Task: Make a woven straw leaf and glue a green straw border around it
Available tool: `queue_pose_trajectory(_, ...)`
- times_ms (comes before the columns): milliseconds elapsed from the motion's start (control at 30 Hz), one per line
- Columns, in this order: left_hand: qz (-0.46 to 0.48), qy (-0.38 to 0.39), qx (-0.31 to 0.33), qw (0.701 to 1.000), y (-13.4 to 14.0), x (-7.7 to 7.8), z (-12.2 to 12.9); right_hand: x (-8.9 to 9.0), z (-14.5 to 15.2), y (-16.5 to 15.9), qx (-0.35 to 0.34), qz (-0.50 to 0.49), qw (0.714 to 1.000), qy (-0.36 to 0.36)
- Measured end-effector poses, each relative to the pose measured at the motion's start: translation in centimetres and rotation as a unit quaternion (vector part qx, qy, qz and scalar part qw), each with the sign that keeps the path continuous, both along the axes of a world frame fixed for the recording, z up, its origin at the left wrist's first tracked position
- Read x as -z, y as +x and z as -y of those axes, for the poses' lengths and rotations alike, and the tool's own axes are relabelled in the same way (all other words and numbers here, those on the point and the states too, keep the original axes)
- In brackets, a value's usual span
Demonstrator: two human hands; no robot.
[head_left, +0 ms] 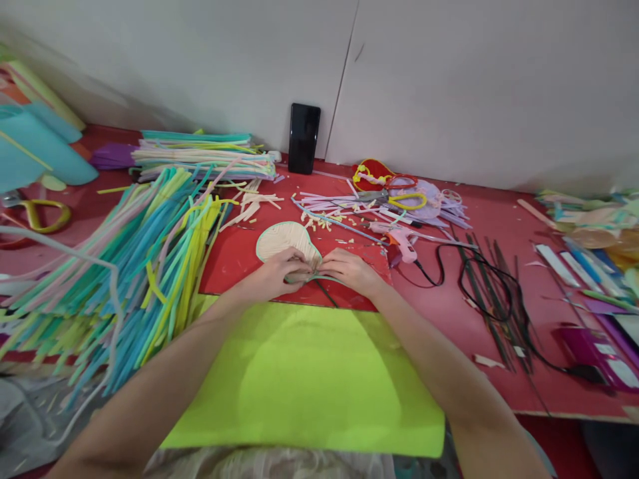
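Note:
A cream rounded piece (283, 241), its face ribbed like rows of pipe cleaners and edged in pale green, lies on a red board (224, 266). My left hand (285, 271) is closed on the lower part of this piece, its fingertips pinching near the middle. From the other side my right hand (348, 269) meets it, fingers bent together on the green-edged rim. The fingertips of both hands nearly touch. A thin dark stick (327, 294) runs down from beneath the fingers. What exactly lies between the fingertips is hidden.
Bundled pastel pipe cleaners (144, 259) spread at left. A pink glue gun (402, 243) with a black cord (442, 266) lies right, near yellow-handled scissors (407, 201). A black phone (304, 138) leans on the wall. A lime sheet (309, 379) covers the near edge.

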State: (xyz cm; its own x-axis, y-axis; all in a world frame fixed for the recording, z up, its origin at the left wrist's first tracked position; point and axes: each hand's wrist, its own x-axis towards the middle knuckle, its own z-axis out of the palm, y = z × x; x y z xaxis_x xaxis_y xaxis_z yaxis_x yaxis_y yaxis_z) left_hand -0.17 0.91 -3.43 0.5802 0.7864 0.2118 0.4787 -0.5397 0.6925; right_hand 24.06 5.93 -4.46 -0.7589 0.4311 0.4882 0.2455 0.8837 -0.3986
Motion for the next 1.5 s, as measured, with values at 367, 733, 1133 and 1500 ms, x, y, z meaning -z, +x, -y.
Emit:
queue_pose_trajectory(367, -0.010, -0.004, -0.001, 1.000, 0.0, 0.0, 0.0, 0.4, 0.0, 0.0, 0.014, 0.000, 1.000, -0.016)
queue_pose_trajectory(733, -0.019, 0.005, 0.004, 1.000, -0.1, 0.3, -0.2, 0.3, 0.1, 0.0, 0.011, 0.001, 1.000, -0.020)
queue_pose_trajectory(1133, 0.034, -0.051, -0.077, 0.995, 1.1, -0.1, -0.2, 0.1, 0.2, 0.0, 0.013, -0.001, 0.999, -0.034)
queue_pose_trajectory(1500, 0.012, -0.042, -0.118, 0.992, 1.9, 0.3, -0.8, -0.1, 0.2, 0.0, 0.011, 0.004, 0.999, -0.044)
